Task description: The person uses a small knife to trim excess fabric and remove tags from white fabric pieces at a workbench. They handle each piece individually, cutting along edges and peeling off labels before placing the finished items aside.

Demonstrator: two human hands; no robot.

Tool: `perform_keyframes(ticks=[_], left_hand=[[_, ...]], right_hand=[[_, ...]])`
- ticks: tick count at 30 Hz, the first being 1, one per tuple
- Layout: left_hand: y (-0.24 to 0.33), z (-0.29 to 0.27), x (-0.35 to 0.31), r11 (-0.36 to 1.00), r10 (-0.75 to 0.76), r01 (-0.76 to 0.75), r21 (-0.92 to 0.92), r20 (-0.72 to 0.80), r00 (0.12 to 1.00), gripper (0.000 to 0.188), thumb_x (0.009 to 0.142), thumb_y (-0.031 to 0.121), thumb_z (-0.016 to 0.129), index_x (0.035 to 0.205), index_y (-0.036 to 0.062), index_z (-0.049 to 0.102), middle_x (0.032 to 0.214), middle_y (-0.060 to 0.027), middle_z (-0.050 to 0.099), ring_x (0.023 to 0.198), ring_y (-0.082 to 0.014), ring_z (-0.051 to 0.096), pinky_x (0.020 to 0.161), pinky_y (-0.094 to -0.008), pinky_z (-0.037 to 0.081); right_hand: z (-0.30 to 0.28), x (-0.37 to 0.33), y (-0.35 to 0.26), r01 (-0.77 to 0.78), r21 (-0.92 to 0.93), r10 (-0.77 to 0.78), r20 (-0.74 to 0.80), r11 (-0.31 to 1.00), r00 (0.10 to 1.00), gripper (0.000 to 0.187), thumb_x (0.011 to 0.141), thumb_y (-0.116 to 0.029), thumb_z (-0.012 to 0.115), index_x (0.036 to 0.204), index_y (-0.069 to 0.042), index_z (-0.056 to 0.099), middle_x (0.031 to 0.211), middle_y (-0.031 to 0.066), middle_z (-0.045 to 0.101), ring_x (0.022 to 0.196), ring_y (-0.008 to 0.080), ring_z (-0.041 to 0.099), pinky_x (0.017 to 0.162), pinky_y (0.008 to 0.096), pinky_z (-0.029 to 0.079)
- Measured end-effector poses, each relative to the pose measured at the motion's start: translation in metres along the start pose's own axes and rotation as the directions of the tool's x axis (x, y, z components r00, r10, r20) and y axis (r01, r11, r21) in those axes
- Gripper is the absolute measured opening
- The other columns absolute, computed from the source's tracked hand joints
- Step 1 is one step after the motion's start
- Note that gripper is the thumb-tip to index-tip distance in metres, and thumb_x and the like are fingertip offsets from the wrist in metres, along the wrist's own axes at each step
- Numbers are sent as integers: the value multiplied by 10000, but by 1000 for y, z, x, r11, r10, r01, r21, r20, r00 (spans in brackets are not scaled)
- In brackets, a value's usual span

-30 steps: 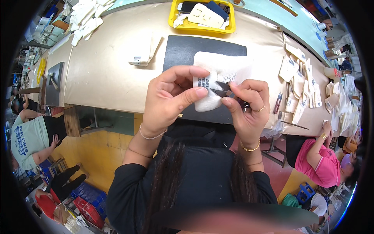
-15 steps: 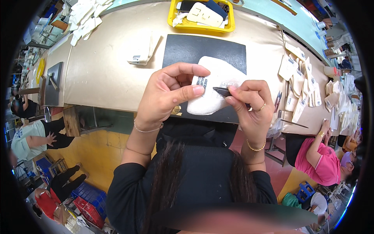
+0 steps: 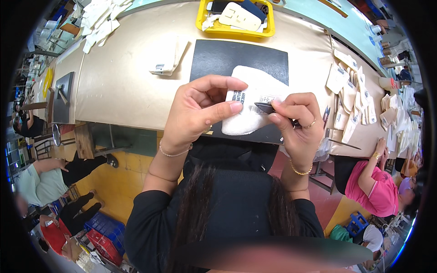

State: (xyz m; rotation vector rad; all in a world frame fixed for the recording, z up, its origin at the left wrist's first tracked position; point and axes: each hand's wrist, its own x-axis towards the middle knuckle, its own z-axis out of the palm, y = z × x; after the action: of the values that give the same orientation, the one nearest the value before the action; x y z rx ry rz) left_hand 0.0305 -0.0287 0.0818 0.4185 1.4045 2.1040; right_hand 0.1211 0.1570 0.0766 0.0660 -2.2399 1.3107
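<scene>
The white fabric pad (image 3: 252,79) is in front of me above the black mat (image 3: 211,54), its long axis unclear. My curled left hand (image 3: 193,109) grips its left edge, thumb and forefinger parted; my right hand (image 3: 300,119), nearly closed, pinches thread snips (image 3: 264,108), pointing left over the pad.
</scene>
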Motion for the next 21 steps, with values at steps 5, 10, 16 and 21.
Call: perform_keyframes(ticks=[5,10,16,21], left_hand=[[1,-1,1,1000,-18,17,21,23,1000,305,799,8,693,1095,-19,622,944,-72,663,847,-102,621,749,-212,503],[3,-7,6,986,-150,154,-59,78,986,317,792,20,684,1097,-30,614,931,-74,661,822,-86,618,729,-186,492],[5,-9,9,966,-234,242,-87,99,967,346,717,9,698,1050,-32,614,982,-107,656,862,-131,632,806,-236,501],[5,-7,12,966,-249,255,-51,100,963,349,722,7,696,1058,-38,612,975,-117,661,864,-133,638,807,-239,507]], right_hand=[[-6,5,-1,-12,18,11,83,1000,996,276,669,-46,794,928,-39,698,866,53,566,745,141,586,622,249,476],[-8,12,-2,4,7,-5,171,1000,985,312,647,-73,804,941,-52,704,869,55,570,733,124,572,608,241,454],[-12,14,-7,36,-30,-30,182,999,983,269,639,-77,802,890,-41,711,825,50,587,710,128,567,588,241,449],[-17,16,-3,62,-30,-54,214,998,975,255,648,-69,798,884,-38,707,807,48,583,699,130,567,583,239,447]])
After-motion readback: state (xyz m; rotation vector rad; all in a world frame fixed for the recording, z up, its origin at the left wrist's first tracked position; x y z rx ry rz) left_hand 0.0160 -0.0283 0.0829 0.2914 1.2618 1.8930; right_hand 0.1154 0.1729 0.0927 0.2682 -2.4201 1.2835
